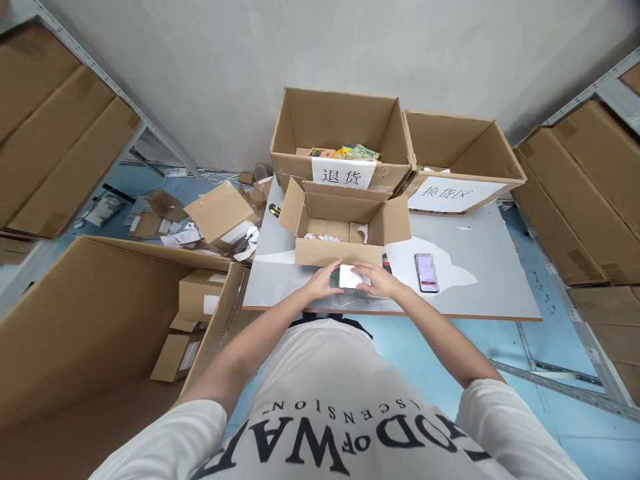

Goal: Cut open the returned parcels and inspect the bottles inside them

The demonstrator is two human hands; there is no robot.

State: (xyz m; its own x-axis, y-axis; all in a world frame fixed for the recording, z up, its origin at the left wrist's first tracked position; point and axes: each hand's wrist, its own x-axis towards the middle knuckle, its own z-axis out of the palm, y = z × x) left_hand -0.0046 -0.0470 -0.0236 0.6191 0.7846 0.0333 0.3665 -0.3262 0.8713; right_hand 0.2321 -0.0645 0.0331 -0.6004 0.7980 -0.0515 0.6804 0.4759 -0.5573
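Both my hands meet over the near edge of a grey table (480, 293). My left hand (324, 281) and my right hand (376, 281) together grip a small white box (349, 277), one hand on each side. Just beyond my hands stands a small open cardboard box (340, 223) with crumpled white paper inside. A phone (427, 272) lies on the table to the right of my right hand, screen up.
Two large open cartons stand at the table's far edge, one (343, 143) with a few colourful packs inside and a paper label, the other (460, 160) labelled too. A big open carton (100, 320) holding small boxes sits on the floor to the left. Shelves with cartons flank both sides.
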